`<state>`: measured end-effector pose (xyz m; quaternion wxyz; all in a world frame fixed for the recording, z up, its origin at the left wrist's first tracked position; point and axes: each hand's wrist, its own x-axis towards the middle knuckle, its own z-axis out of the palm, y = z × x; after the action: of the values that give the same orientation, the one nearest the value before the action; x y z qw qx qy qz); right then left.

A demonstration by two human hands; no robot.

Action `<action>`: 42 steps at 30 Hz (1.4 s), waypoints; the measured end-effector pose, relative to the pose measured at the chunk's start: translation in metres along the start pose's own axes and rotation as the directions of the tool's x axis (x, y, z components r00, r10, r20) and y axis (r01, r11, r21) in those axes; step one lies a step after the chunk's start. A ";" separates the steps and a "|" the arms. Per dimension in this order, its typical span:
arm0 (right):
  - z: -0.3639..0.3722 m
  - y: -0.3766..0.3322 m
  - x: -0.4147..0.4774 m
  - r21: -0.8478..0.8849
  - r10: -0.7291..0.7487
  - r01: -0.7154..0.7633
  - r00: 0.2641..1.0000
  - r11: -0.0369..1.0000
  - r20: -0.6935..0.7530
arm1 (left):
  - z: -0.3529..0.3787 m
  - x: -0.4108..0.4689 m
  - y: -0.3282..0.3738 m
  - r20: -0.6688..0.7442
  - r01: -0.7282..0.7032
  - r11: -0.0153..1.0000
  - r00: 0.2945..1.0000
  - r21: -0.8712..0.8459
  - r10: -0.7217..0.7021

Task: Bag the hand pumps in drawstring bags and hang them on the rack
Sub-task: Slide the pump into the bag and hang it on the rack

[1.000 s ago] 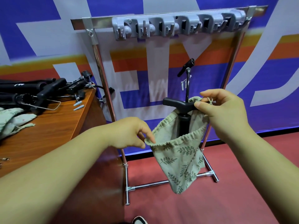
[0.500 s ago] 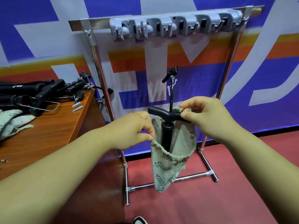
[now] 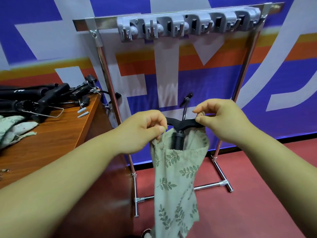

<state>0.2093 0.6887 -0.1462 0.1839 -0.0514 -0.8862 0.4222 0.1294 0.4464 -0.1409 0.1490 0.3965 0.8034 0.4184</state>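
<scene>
Blue banner backdrop (image 3: 283, 83) behind a chrome rack (image 3: 103, 66) on red floor: one hand pump being bagged.
Head view: left hand (image 3: 142, 129) and right hand (image 3: 221, 121) pinched the drawstring bag (image 3: 175, 177) at its mouth, the hand pump (image 3: 181, 125) inside with its handle protruding. Cinching and hanging were not yet done, and other pumps (image 3: 34, 98) lay on the table (image 3: 51, 143). The table edge stood close at left; the way to the hook rail (image 3: 188, 24) looked unobstructed.

2 bare forearms reach in from the lower left and lower right corners of the frame and nearly meet at its centre. The left grip (image 3: 142, 129) pinches the top edge of the drawstring bag (image 3: 176, 169) between thumb and forefinger, its other fingers curled. The right grip (image 3: 221, 121), slightly higher in the frame, pinches the opposite edge with curled fingers.
</scene>
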 end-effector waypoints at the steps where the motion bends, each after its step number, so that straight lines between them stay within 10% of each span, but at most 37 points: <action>1: -0.001 0.000 0.000 -0.019 0.001 -0.001 0.999 1.000 -0.032 | 0.001 0.000 0.000 0.004 0.021 0.999 1.000 -0.029 -0.021; 24: 0.009 -0.020 -0.001 0.172 0.122 -0.113 0.992 0.979 -0.042 | 0.008 0.006 -0.005 -0.085 0.204 0.925 0.966 -0.319 -0.242; 34: 0.009 -0.028 -0.009 -0.296 -0.040 0.071 0.993 0.953 0.110 | 0.011 0.004 0.001 0.015 0.126 0.852 0.990 -0.508 -0.137; 42: 0.016 -0.029 -0.015 0.385 0.079 -0.147 0.979 0.911 0.188 | 0.013 0.002 0.002 -0.057 0.191 0.956 0.976 -0.223 -0.208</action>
<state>0.2188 0.6548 -0.1371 0.0903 -0.0284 -0.7898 0.6059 0.1364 0.4561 -0.1470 0.2003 0.2778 0.7944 0.5016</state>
